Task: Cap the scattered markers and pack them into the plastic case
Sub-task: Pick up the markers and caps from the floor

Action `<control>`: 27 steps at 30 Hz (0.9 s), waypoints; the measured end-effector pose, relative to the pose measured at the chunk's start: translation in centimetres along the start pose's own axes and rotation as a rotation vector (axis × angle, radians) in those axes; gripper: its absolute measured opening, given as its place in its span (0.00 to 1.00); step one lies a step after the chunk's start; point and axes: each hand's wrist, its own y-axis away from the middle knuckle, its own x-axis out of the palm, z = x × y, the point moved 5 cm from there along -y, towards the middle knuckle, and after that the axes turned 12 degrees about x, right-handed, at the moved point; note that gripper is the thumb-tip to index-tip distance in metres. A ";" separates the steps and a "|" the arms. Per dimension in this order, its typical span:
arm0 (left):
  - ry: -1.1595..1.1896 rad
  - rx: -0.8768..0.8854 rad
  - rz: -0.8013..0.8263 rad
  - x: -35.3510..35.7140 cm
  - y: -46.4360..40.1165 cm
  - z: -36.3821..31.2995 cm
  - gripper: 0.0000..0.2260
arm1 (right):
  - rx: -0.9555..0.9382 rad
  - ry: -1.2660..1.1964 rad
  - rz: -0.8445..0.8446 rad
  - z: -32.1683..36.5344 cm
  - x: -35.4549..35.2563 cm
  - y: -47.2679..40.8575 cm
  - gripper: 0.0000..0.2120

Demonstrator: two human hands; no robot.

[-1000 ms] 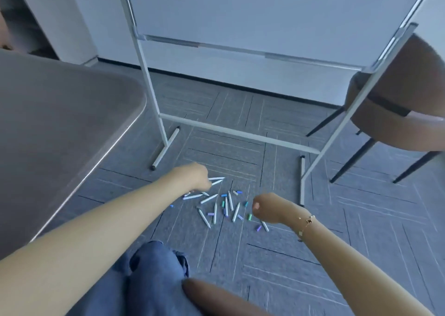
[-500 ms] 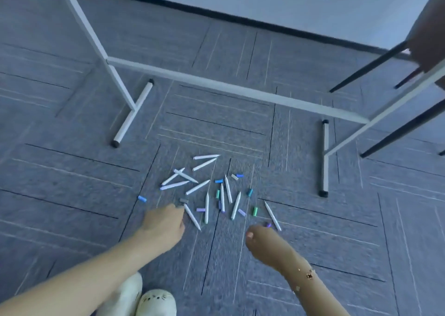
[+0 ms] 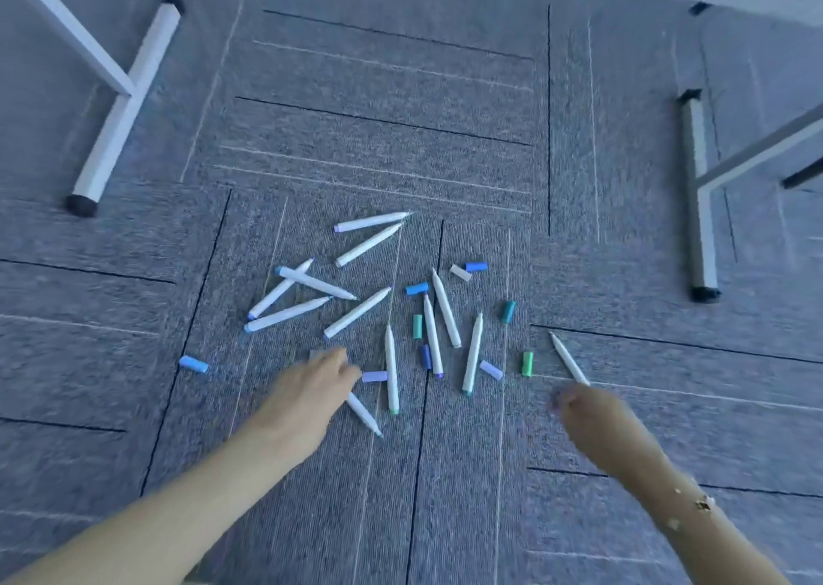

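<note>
Markers (image 3: 356,312) look light, stiff, prone to roll — pinch mid-barrel. Left hand (image 3: 307,390) reaches with fingers blurred; right hand (image 3: 588,410) curled — grips unclear.

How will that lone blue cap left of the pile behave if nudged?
The blue cap is a short round tube lying on its side, so it would probably roll, though the carpet likely stops it soon. It looks small and light; a pinch should lift it easily.

Single head cam looks steeply down & fwd from above at carpet floor (image 3: 401,139), close over scattered markers (image 3: 356,312), forearms entering from bottom.
</note>
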 end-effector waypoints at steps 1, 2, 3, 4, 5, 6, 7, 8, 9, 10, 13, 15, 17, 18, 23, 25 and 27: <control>-0.044 0.058 -0.052 0.7 -0.8 0.3 0.22 | -0.001 0.031 -0.051 0.1 -0.5 -1.0 0.10; -0.036 0.073 -0.035 0.9 -1.2 0.1 0.21 | 0.003 0.079 -0.096 0.4 -1.0 -1.9 0.10; -0.036 0.105 -0.056 1.3 -1.8 0.3 0.21 | 0.009 0.104 -0.137 0.8 -1.5 -2.7 0.11; -0.044 0.123 -0.041 1.5 -2.1 0.1 0.21 | 0.021 0.089 -0.165 1.2 -1.8 -3.5 0.12; -0.058 0.147 -0.045 2.1 -2.4 0.1 0.21 | 0.031 0.056 -0.178 1.5 -1.8 -4.3 0.12; -0.084 0.168 -0.026 2.6 -2.4 0.1 0.22 | 0.047 0.038 -0.182 1.9 -1.6 -4.9 0.11; -0.109 0.186 -0.021 3.2 -2.5 0.2 0.23 | 0.066 0.040 -0.184 2.3 -1.4 -5.4 0.10; -0.111 0.203 -0.010 3.6 -2.5 0.2 0.23 | 0.094 0.052 -0.183 2.5 -1.2 -5.7 0.10; -0.122 0.210 -0.017 3.9 -2.5 0.2 0.22 | 0.117 0.051 -0.180 2.6 -1.1 -6.0 0.11; -0.127 0.217 -0.029 4.1 -2.5 0.3 0.21 | 0.129 0.056 -0.183 2.8 -1.0 -6.2 0.11; -0.168 0.261 -0.106 4.3 -2.3 -0.1 0.17 | 0.116 0.081 -0.185 3.4 -1.0 -6.6 0.10; -0.151 0.301 -0.074 4.9 -2.2 -0.8 0.16 | 0.124 0.074 -0.205 3.4 -1.0 -6.6 0.10; -0.162 0.314 -0.059 5.4 -2.4 -1.3 0.17 | 0.141 0.050 -0.230 3.3 -0.9 -6.5 0.11; -0.180 0.314 -0.056 5.6 -2.6 -1.3 0.18 | 0.143 0.026 -0.250 3.4 -1.0 -6.3 0.11; -0.109 0.217 0.053 6.3 -3.1 0.5 0.16 | 0.029 -0.261 -0.418 5.8 -1.5 -4.5 0.13; -0.041 0.144 0.068 5.8 -2.8 2.1 0.14 | -0.014 -0.394 -0.335 7.7 -0.5 -3.4 0.11; 0.043 0.029 0.051 4.7 -2.3 4.0 0.13 | -0.031 -0.408 -0.193 9.5 1.4 -2.8 0.07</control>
